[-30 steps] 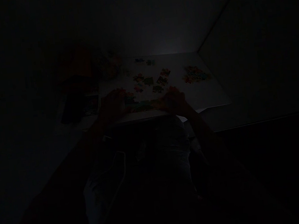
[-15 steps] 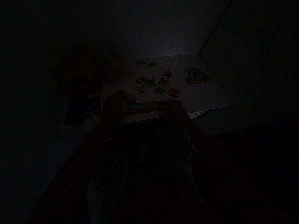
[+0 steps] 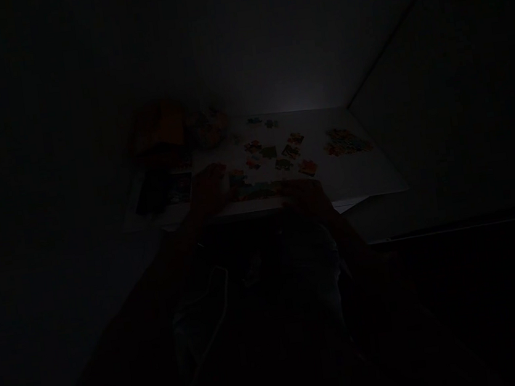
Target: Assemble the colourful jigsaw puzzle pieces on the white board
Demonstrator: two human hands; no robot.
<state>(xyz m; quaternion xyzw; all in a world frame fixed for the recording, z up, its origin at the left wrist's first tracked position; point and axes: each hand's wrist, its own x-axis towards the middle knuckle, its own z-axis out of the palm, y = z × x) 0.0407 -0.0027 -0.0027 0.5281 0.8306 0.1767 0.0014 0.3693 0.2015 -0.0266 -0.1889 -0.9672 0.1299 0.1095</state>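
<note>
Green joined puzzle pieces (image 3: 257,190) lie between the hands (image 3: 305,195); their openness and grip, I cannot tell.

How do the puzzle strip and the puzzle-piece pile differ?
Layout: the puzzle strip is a flat, long row; the puzzle-piece pile is an irregular jumble.
Position: the strip runs near the front edge, between left hand and right hand; the pile sits farther right, with no hand on it.
Colour: the strip looks mostly green; the pile is mixed, with orange.
Shared: both lie on the white tabletop.
</note>
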